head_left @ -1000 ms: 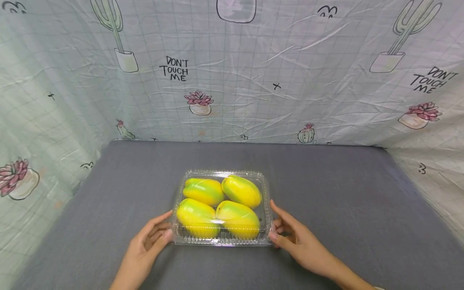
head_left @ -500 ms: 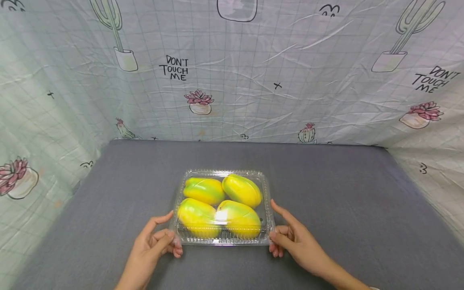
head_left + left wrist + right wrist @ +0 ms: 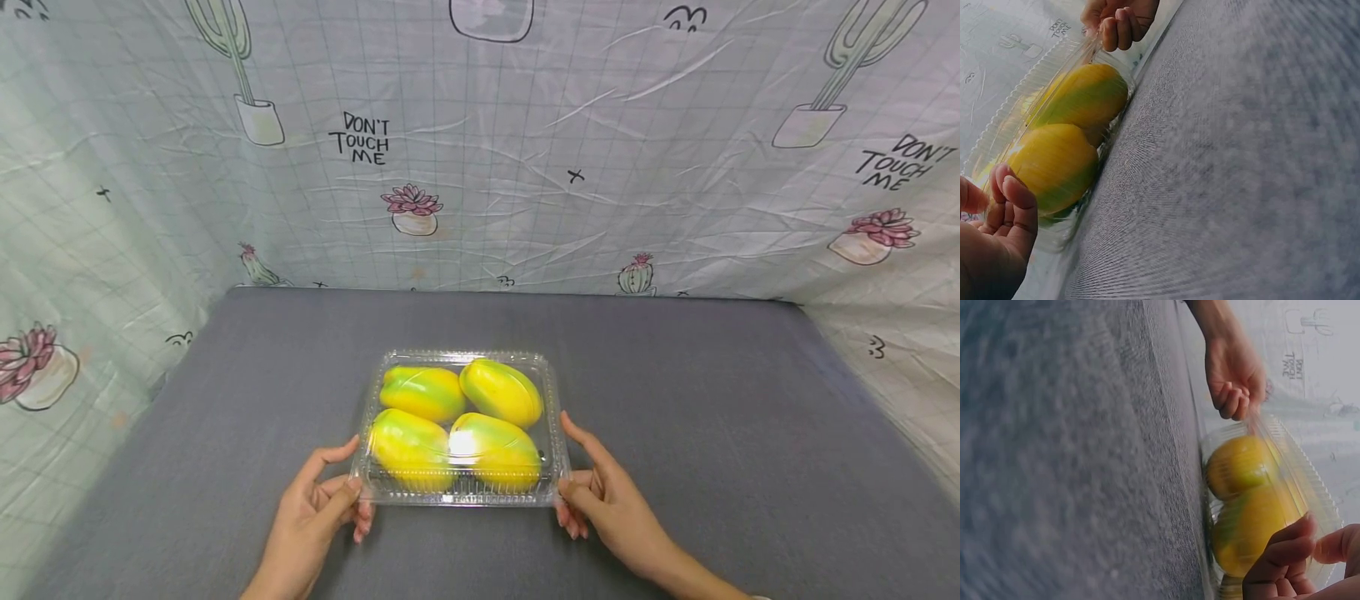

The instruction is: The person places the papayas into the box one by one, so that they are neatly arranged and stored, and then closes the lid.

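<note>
A clear plastic clamshell container (image 3: 465,500) stands on the grey table, its lid down over several yellow-green mangoes (image 3: 495,454). In the head view, my left hand (image 3: 303,512) pinches the rim at the near left corner, thumb on top and lower fingers curled beneath. My right hand (image 3: 618,512) pinches the near right corner in the same way. Each index finger reaches forward along a side of the container. Both wrist views show the mangoes (image 3: 1057,165) through the clear wall, with the left hand (image 3: 1235,375) and right hand (image 3: 1125,22) at opposite ends.
The grey cloth-covered table (image 3: 712,400) extends around the container on all sides. A pale curtain (image 3: 495,150) printed with cacti and lettering hangs along the back and both sides of the table.
The lower fingers of both hands have come down and curled under the container's near corners, while the thumbs stay on the rim. The container and mangoes have hardly moved.
</note>
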The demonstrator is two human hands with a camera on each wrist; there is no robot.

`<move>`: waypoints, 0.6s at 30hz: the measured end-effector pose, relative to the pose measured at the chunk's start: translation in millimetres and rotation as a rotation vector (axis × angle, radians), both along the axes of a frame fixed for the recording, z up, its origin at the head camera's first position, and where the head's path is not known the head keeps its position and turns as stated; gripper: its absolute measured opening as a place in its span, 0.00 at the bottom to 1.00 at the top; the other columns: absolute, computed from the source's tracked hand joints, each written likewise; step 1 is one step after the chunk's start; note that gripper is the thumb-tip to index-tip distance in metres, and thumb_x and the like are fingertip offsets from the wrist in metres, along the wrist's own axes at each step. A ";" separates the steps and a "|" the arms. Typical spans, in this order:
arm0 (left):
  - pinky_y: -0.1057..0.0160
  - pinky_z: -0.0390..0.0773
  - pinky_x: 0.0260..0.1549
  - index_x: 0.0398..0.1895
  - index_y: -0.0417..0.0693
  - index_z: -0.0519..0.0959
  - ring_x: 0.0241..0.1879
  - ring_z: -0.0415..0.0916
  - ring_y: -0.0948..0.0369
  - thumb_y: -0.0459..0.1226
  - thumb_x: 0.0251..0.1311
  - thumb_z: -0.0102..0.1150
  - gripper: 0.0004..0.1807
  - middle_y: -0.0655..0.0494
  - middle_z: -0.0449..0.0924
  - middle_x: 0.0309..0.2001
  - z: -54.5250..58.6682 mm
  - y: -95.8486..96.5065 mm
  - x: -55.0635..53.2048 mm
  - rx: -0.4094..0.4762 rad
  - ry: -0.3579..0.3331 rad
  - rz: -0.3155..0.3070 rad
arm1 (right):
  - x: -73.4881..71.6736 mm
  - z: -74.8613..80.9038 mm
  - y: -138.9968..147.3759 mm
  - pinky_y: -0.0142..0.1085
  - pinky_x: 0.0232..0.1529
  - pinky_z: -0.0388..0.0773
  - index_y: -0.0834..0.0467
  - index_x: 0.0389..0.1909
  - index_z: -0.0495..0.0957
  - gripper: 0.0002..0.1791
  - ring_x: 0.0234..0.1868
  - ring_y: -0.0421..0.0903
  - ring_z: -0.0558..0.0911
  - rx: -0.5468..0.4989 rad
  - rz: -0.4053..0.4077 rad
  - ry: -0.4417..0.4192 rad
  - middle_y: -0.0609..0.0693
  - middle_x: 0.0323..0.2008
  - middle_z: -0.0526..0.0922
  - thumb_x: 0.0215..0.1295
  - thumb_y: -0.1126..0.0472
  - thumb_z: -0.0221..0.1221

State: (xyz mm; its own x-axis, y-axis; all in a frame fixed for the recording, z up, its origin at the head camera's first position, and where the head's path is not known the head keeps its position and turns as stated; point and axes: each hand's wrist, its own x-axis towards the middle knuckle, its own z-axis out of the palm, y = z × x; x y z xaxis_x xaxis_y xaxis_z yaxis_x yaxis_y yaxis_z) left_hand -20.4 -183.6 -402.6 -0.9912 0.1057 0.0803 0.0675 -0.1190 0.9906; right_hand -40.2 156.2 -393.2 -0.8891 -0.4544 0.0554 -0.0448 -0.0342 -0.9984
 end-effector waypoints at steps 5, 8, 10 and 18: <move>0.64 0.71 0.14 0.63 0.31 0.59 0.19 0.71 0.62 0.24 0.69 0.45 0.21 0.51 0.74 0.23 -3.7 2.1 -0.5 0.033 0.052 -0.007 | 0.9 -1.9 -1.4 0.39 0.15 0.72 0.55 0.76 0.41 0.39 0.17 0.41 0.72 -0.010 -0.012 0.019 0.62 0.19 0.75 0.70 0.73 0.48; 0.64 0.70 0.13 0.63 0.32 0.59 0.19 0.70 0.62 0.24 0.69 0.45 0.21 0.51 0.74 0.22 -4.6 2.8 0.0 0.033 0.053 0.010 | 1.0 -3.0 -1.8 0.39 0.15 0.72 0.54 0.76 0.41 0.39 0.18 0.40 0.73 -0.021 -0.010 0.026 0.62 0.19 0.75 0.70 0.73 0.48; 0.63 0.70 0.13 0.63 0.32 0.59 0.19 0.70 0.62 0.24 0.69 0.45 0.21 0.51 0.74 0.22 -4.8 3.1 0.4 0.031 0.053 0.018 | 0.9 -3.7 -1.9 0.39 0.15 0.72 0.54 0.76 0.40 0.39 0.18 0.40 0.73 -0.034 -0.003 0.026 0.63 0.19 0.75 0.70 0.73 0.48; 0.62 0.72 0.14 0.64 0.33 0.58 0.19 0.71 0.61 0.26 0.69 0.45 0.22 0.51 0.74 0.23 -3.0 2.7 0.8 0.017 0.034 0.013 | 0.5 -0.5 -3.3 0.33 0.20 0.72 0.48 0.76 0.41 0.41 0.20 0.40 0.72 -0.033 -0.042 -0.094 0.55 0.21 0.76 0.68 0.70 0.51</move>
